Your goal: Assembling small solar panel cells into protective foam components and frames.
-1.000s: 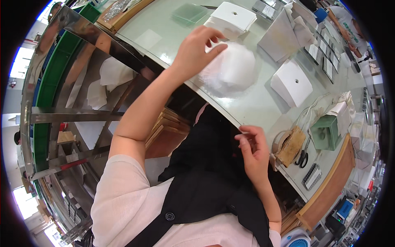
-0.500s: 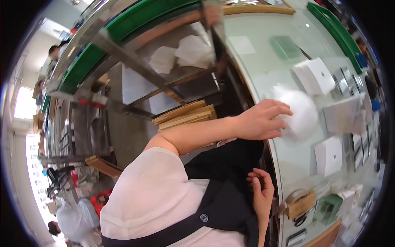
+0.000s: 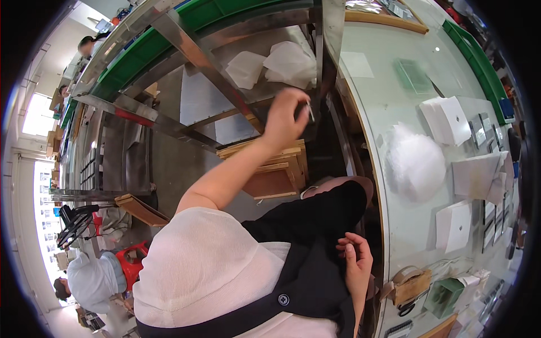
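White sheets lie just beyond the left grip, with the right hand much farther off

The table point(image 3: 389, 101) fills the right side of the view and carries a rounded mound of thin, translucent white sheets point(image 3: 417, 163). To its left stands a metal rack point(image 3: 197, 53), with wooden-edged panels point(image 3: 273, 183) stacked below the left forearm.

Inside the rack lie two loose bundles of white sheets. The right-hand bundle point(image 3: 290, 63) is just past the knuckles of the left hand point(image 3: 304, 108), toward the top of the view; the left-hand bundle point(image 3: 245, 69) is up and to the left. The nearer bundle is broad, with no clear long axis; the other looks slightly taller than wide and leans. The left hand is plainly the nearer one, and the table's mound is well apart to its right. Hand and bundle appear apart, but their height difference cannot be told.

The left grip is half-curled, thumb parted from the bent fingers, with no held thing to be made out. The right hand point(image 3: 355, 256) rests low by the table edge, fingers loosely bent and seemingly empty.
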`<state>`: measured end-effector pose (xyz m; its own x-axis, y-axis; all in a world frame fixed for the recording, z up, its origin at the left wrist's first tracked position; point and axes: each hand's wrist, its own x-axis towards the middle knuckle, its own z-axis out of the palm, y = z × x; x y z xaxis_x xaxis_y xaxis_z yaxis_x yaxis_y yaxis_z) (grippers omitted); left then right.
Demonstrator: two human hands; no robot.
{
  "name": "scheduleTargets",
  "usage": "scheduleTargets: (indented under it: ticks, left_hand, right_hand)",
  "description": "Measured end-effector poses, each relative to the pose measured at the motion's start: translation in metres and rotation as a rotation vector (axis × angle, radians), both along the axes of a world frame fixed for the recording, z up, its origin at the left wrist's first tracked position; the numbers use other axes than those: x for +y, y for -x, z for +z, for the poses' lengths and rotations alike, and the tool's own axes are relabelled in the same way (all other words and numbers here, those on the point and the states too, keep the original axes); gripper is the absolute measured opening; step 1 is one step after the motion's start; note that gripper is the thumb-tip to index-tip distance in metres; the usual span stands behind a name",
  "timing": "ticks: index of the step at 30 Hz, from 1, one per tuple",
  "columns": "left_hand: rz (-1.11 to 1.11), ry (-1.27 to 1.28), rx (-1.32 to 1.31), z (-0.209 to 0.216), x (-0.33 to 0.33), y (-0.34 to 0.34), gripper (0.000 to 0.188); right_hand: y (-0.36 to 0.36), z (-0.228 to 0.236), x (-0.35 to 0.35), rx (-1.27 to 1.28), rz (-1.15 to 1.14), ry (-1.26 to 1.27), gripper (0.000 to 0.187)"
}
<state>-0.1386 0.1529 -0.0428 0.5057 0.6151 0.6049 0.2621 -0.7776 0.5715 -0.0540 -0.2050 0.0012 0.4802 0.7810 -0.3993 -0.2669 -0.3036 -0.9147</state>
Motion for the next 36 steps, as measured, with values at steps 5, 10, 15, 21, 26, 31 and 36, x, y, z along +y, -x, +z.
scheduleTargets:
  ticks: [5, 10, 15, 21, 26, 31, 36]
  left_hand:
    - [0.334, -0.333, 0.102, 0.012, 0.093, -0.015, 0.046]
    - [0.385, -0.413, 0.543, 0.014, 0.117, -0.030, 0.065]
    - [0.285, -0.410, 0.664, 0.027, 0.126, -0.025, 0.054]
    - [0.303, -0.353, 0.593, 0.037, 0.137, -0.017, 0.038]
    - [0.558, -0.232, 0.292, 0.044, 0.142, -0.003, 0.033]
    - [0.626, -0.030, -0.210, 0.049, 0.071, 0.016, 0.032]
    - [-0.044, 0.611, -0.485, 0.060, -0.091, -0.004, 0.023]
  right_hand:
    - [0.003, -0.002, -0.010, -0.043, -0.018, 0.016, 0.026]
    - [0.011, -0.005, -0.017, -0.006, -0.045, 0.007, 0.026]
    - [0.010, -0.007, -0.025, -0.026, -0.098, 0.027, 0.025]
    - [0.013, -0.014, -0.023, -0.001, -0.067, 0.023, 0.025]
    - [0.010, -0.012, -0.020, -0.008, -0.060, 0.002, 0.026]
    - [0.007, 0.003, -0.017, -0.033, -0.072, -0.034, 0.024]
    - [-0.006, 0.039, -0.009, -0.344, -0.076, -0.254, 0.023]
